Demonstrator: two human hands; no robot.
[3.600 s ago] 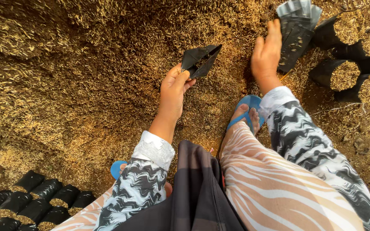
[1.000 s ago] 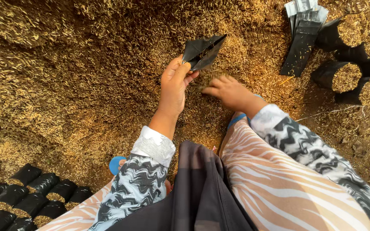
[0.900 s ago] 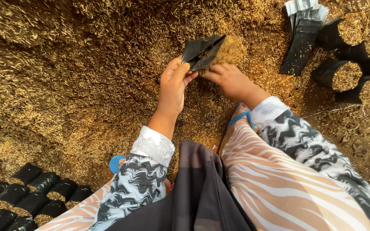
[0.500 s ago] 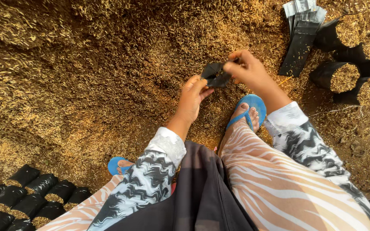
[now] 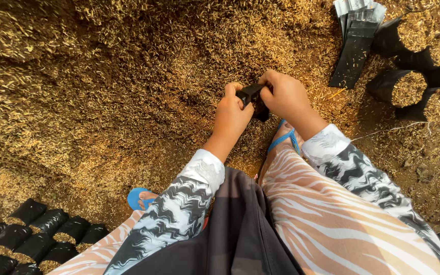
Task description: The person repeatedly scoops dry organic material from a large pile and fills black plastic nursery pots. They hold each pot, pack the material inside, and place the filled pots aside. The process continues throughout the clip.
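Note:
Both hands meet over a heap of golden husk [image 5: 128,76]. My left hand [image 5: 232,114] and my right hand [image 5: 283,97] pinch a small black plastic grow bag [image 5: 254,97] between them, low against the husk. The bag is mostly hidden by my fingers, so its filling cannot be seen. A flat stack of empty black bags [image 5: 355,43] lies on the husk to the upper right of my right hand.
Three filled black bags [image 5: 408,86] stand open at the right edge. Rows of several filled bags [image 5: 31,239] lie at the bottom left. My feet in blue sandals [image 5: 141,196] rest on the ground under my knees.
My right hand left the bag stack, scooped husk toward the open bag in my left hand, and both hands have now come down together, closed on the bag.

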